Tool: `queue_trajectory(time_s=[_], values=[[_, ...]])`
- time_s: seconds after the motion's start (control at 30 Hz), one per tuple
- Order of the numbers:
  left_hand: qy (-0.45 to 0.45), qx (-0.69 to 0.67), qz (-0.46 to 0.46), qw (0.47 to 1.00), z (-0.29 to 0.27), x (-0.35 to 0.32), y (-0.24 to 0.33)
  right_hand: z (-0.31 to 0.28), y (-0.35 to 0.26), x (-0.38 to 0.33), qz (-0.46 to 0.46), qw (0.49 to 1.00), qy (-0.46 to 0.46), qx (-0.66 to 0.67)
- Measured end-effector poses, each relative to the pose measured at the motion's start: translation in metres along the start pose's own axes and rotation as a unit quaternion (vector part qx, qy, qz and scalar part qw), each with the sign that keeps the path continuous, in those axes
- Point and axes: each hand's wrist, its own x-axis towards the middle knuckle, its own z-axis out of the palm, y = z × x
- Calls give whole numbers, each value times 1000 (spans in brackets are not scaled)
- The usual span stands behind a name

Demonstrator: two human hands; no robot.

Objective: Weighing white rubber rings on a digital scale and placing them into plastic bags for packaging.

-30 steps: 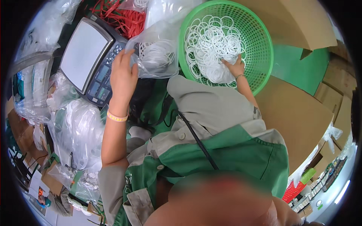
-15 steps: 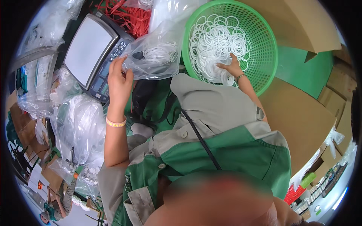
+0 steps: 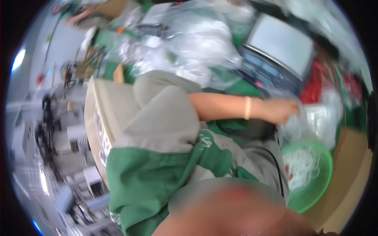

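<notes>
There is only one view, from a fisheye camera on the person's head. It looks steeply down along the body, so the green and grey jacket fills the middle from very near. The picture is tilted and blurred. The left hand reaches toward the right side of the frame, quite close to the lens. The scale is at the upper right and the green basket at the lower right. Straight edges bend near the dark round rim.
</notes>
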Motion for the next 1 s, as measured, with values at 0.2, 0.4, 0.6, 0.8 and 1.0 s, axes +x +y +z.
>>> queue_trajectory(time_s=[0.2,0.4,0.6,0.8,1.0], values=[[31,0,14,999,1,-12,14,-3,-35,26,-44,996,-30,-71],[-7,9,26,1000,-28,-26,7,7,-66,36,-65,991,-46,-108],[63,178,-29,982,-189,-57,-14,-6,-81,35,-66,985,-42,-152],[488,80,-175,851,-336,-231,-68,-11,-109,28,-78,975,-33,-207],[378,223,-466,769,-267,-415,-262,-3,-144,6,-81,959,-27,-270]])
